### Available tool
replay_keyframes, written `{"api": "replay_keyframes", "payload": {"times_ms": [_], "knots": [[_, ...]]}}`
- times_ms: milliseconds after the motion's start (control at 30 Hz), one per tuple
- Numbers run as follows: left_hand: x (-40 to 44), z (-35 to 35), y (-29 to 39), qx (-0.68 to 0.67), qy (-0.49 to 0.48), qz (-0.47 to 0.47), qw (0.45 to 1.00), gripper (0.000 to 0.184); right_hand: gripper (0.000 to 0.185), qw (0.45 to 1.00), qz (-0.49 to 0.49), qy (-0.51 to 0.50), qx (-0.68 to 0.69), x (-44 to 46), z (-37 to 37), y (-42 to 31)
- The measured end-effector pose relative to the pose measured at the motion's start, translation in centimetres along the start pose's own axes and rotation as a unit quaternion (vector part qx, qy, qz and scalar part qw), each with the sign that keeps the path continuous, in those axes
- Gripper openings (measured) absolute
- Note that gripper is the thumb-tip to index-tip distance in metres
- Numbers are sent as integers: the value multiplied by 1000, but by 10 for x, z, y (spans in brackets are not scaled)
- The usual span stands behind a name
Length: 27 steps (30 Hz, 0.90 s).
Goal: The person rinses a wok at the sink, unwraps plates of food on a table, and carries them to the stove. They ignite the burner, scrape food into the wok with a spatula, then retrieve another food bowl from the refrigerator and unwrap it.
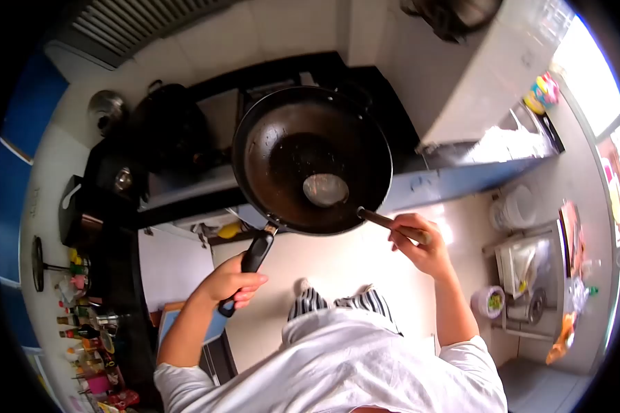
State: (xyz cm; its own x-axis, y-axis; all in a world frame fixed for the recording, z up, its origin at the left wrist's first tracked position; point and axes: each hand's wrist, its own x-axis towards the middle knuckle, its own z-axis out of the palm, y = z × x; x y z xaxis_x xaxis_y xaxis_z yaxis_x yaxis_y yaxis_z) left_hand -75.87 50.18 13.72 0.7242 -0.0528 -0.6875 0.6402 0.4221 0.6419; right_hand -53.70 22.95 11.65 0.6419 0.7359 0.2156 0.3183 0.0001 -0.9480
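Note:
A dark wok point(272, 138) is held in front of my body, partly over the stove edge. My left hand point(231, 281) is closed around its black handle point(257, 253). My right hand point(420, 246) grips the brown handle of a ladle point(326, 189). The ladle's round metal bowl is inside the wok, near the side closest to me, and its handle crosses the rim. Small light specks and a shine show on the wok's inner surface.
A dark pot point(169, 127) stands at the left of the stove, with a metal lid point(107, 111) near the wall. Bottles and jars point(89, 351) line the left counter. A sink point(489, 148) and a rack point(527, 275) are at right. An open cabinet door point(176, 265) is at lower left.

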Motion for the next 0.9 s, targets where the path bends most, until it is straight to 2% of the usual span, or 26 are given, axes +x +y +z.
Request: {"api": "replay_keyframes", "payload": {"times_ms": [33,100,267,467,667,900], "knots": [[-7,12,-6,19,-14,-30,999,19,13,1000,-11,13,7,-27,-12,-2],[-12,44,-15,41,-35,-92,994,22,13,998,65,19,17,-82,-40,-7],[33,150,-44,94,-76,-182,976,21,19,985,143,91,-28,-214,-112,-2],[116,294,-66,155,-156,-220,950,19,17,948,165,225,-154,-330,-206,-12],[183,400,-49,190,-226,-206,933,18,17,917,152,324,-174,-364,-292,-10],[283,487,2,180,-242,-166,939,19,18,910,91,348,-207,-319,-407,32]]}}
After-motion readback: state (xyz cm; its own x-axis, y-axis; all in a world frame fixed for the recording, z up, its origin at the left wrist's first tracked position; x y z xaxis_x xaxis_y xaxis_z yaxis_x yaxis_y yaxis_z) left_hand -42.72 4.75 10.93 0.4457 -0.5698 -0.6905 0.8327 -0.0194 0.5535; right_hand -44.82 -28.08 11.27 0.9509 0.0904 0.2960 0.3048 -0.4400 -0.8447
